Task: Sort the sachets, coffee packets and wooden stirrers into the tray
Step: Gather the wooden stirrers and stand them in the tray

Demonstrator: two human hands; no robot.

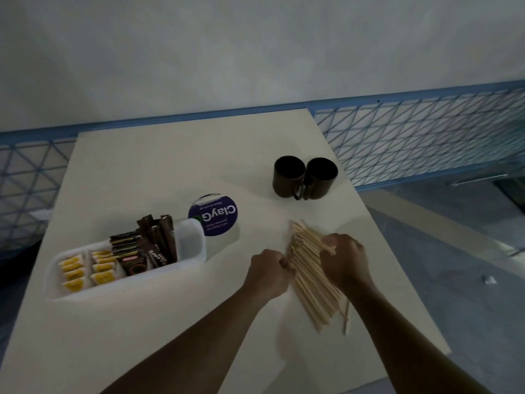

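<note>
A heap of wooden stirrers (311, 282) lies on the white table (170, 166), right of centre. My left hand (268, 273) is curled at the heap's left edge, fingers on the sticks. My right hand (345, 260) is curled over the heap's right side and pinches a few sticks. A white oblong tray (196, 260) sits to the left. Its left end holds yellow and white sachets (85, 270), its middle holds dark brown coffee packets (142, 248), and its right compartment shows bare white.
A round tub with a purple lid (213, 216) stands just behind the tray's right end. Two dark mugs (305, 177) stand side by side further back. A blue mesh railing (412, 132) runs behind the table. The table's right edge is close to the stirrers.
</note>
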